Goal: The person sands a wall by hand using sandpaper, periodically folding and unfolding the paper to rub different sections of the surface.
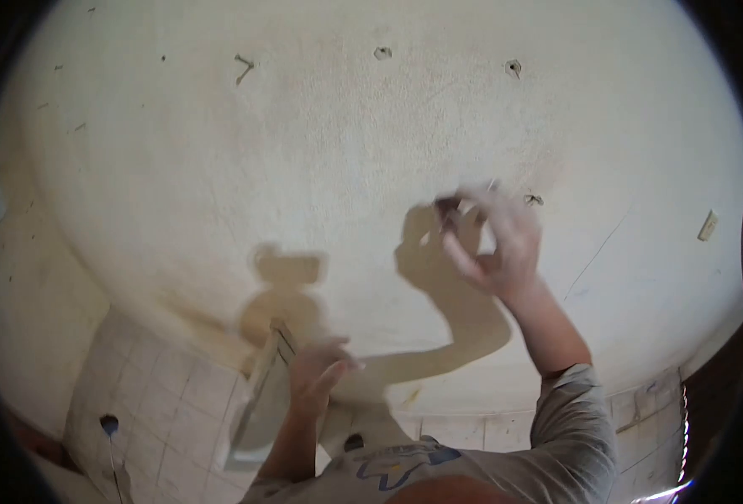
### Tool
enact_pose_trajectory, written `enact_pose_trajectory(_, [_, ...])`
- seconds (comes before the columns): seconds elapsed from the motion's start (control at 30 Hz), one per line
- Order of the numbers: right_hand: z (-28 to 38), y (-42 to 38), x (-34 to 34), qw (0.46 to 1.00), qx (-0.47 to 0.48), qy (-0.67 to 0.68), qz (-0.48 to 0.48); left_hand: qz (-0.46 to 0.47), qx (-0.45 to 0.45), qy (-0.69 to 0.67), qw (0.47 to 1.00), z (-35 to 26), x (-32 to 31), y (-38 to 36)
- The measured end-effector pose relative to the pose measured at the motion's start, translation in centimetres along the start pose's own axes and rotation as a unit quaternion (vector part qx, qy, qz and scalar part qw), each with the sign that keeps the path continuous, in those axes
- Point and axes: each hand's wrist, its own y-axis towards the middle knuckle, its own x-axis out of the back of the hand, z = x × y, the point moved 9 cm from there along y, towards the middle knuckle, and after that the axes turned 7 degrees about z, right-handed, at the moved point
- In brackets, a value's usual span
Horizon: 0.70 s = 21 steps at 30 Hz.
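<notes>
My right hand [510, 244] is raised in front of the cream wall [338, 160], its fingers curved and blurred. At its fingertips is a small dark brownish piece [447, 212], close to the wall; its kind does not show clearly. Lower down, my left hand [319, 374] has its thumb and fingers apart with nothing between them. Just left of that hand a long pale panel [258, 412] stands tilted, its narrow top end near the wall. Shadows of my head and right arm fall across the wall.
Holes with plugs [382, 53] and a bent metal hook [244, 69] mark the upper wall. A small hole with wires [534, 200] lies right of my right hand. Farther right are a thin crack and a switch plate [708, 225]. Pale tiles [149, 412] cover the floor.
</notes>
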Motion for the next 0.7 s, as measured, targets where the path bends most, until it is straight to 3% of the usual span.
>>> enact_pose_trajectory(0.13, [-2.0, 5.8, -0.8, 0.989, -0.100, -0.109, -0.025, -0.073, 0.073, 0.005, 0.995, 2.4, 6.5, -1.3])
enact_pose_trajectory(0.17, [-0.6, 5.8, -2.4, 0.986, -0.070, -0.152, 0.018, -0.090, 0.101, 0.014, 0.991, 3.0, 8.3, -1.3])
enact_pose_trajectory(0.2, [1.2, 5.0, -4.4, 0.987, 0.024, -0.161, 0.010, -0.102, 0.084, 0.035, 0.991, 2.0, 9.7, -0.6])
enact_pose_trajectory(0.27, [2.9, 1.6, -9.7, 0.979, 0.072, -0.130, 0.136, -0.133, 0.058, 0.071, 0.987, -0.6, 11.7, 1.1])
enact_pose_trajectory(0.3, [4.3, 1.0, -10.1, 0.968, 0.134, -0.164, 0.134, -0.142, 0.014, 0.068, 0.987, -2.1, 12.0, 2.2])
enact_pose_trajectory(0.4, [2.8, 4.2, -8.1, 0.971, 0.107, -0.188, 0.099, -0.145, -0.087, 0.079, 0.982, -7.0, 10.8, 5.4])
enact_pose_trajectory(0.53, [-0.7, 10.8, -0.5, 0.947, 0.057, -0.308, -0.066, -0.145, -0.160, 0.171, 0.961, -9.6, 8.5, 9.2])
enact_pose_trajectory(0.63, [-0.7, 10.6, -3.5, 0.958, 0.087, -0.272, 0.017, -0.096, -0.376, 0.365, 0.846, -12.8, 6.0, 11.5])
enact_pose_trajectory(0.7, [1.6, 8.7, -6.8, 0.954, 0.159, -0.232, 0.100, -0.059, -0.384, 0.432, 0.814, -16.1, 4.0, 13.8])
